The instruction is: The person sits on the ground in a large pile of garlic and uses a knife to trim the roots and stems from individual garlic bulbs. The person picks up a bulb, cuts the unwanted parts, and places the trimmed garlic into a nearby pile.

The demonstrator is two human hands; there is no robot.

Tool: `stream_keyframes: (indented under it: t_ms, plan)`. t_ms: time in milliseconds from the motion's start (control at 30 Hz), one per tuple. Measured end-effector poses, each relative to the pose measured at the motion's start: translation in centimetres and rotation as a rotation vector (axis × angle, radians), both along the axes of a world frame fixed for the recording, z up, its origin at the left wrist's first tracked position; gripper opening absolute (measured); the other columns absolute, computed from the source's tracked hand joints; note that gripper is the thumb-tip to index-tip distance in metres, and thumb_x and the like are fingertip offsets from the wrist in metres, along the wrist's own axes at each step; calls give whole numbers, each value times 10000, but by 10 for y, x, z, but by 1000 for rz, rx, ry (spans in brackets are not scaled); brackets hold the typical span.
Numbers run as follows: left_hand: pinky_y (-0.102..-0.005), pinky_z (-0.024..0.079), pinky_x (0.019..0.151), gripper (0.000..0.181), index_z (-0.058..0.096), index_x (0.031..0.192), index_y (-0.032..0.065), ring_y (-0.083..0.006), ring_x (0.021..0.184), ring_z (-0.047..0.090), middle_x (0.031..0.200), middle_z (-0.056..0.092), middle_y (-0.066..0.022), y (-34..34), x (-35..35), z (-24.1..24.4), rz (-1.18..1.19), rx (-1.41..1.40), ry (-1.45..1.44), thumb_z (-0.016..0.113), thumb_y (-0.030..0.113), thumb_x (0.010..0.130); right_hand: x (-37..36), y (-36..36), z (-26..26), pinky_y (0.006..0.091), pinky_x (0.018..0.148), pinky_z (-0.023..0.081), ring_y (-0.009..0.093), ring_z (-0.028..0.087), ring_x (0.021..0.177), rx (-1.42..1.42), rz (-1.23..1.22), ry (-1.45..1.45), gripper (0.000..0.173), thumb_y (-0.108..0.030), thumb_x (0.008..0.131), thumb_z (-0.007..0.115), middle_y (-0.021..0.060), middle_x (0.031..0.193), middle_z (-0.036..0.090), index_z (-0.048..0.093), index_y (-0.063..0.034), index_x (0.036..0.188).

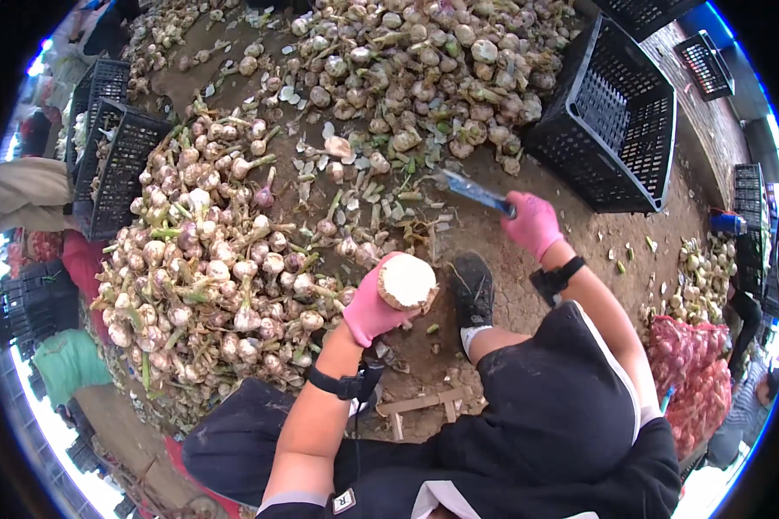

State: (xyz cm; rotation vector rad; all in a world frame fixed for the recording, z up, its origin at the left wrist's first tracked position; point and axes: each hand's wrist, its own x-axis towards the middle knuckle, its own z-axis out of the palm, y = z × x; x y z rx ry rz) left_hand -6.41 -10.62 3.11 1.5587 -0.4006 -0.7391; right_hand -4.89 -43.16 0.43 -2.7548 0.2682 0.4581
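Observation:
My left hand [380, 301], in a pink glove, is closed around a round object [408, 280] with a flat white face and a ragged brown rim; whether it is a garlic bulb I cannot tell. To the right, my pink-gloved right hand [532, 224] grips a knife [474, 191] by its dark handle. The bluish blade points up and left, apart from the left hand. Beside my left hand lies a large heap of garlic bulbs with stalks [221, 272]. Another garlic heap [415, 65] spreads farther off. Stalk cuttings and skins [389, 207] litter the ground between them.
An upright black plastic crate [597, 130] stands at the upper right, with more crates [126, 168] at the left. Red mesh sacks [688, 383] sit at the right. A small wooden frame [425, 402] is between my legs. Part of another person [29, 191] shows at the left edge.

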Motion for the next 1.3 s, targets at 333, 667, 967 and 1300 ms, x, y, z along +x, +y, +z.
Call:
stream_keyframes:
  t_ms: [333,667,967,1300]
  plan:
    - [-342,544,747,484,476,1239,99,-201,864,628,1043,582,-97,-7,2,8,220,-170,237,663,54,795,-31,27,-13,444,800,507,369,643,886,273,14,81,326,-239,731,677,191,891,668,664,-59,1002]
    - [-410,515,820,347,692,891,192,-306,1005,631,1112,648,-79,0,12,26,-443,408,-746,646,7,601,-18,53,41,413,671,500,363,636,781,787,360,-68,278,-213,712,699,181,820,660,649,-33,917]
    - [-381,461,992,309,664,947,168,-284,1091,584,1075,629,-42,17,-1,5,-923,595,-223,599,-10,702,-59,29,-49,451,820,512,390,647,921,370,-25,183,392,-260,704,627,239,928,674,675,-35,1021]
    - [-400,394,1087,664,407,1425,22,-345,1283,501,1393,487,-247,-19,121,-1,-94,1152,-123,509,475,951,-57,19,-36,370,742,530,291,695,788,565,-365,247,469,-238,687,670,201,839,691,652,12,1084]
